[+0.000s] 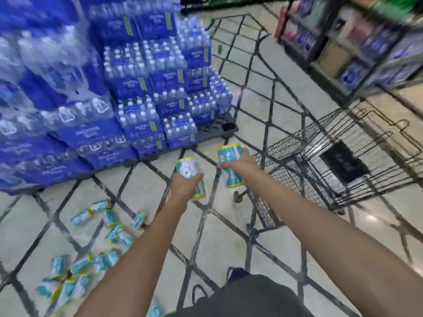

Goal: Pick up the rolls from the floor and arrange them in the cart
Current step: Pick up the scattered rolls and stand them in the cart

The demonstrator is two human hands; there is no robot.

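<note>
Left hand (186, 185): was closed around one teal-and-white roll with yellow ends (190, 172), held out at arm's length over the floor (229, 234). Right hand (240, 164): was closed around a second roll of the same kind (230, 164), held nearly upright, a little higher than the first and just left of the cart (338, 161). The two held rolls were near each other but not touching. Cart: black wire, standing to the right of both hands, its basket tilted in the wide view; a dark flat panel (343, 163) lay inside it, and no rolls could be made out in the visible part of the basket. Loose rolls (109, 227): many of the same teal-and-white kind were scattered on the floor at lower left, lying on their sides at mixed angles, some touching, some apart; the nearest ones (68, 284) were blurred. Floor: pale tile crossed by dark diagonal lines. Stacked packs of bottled water (142, 92): blue wrap, piled several layers high on low grey pallets (217, 129), filling the upper left. Shelving (357, 46): dark racks with coloured goods stood at upper right, too blurred to tell apart. The person's dark clothing (251, 296) showed at the bottom edge.
</note>
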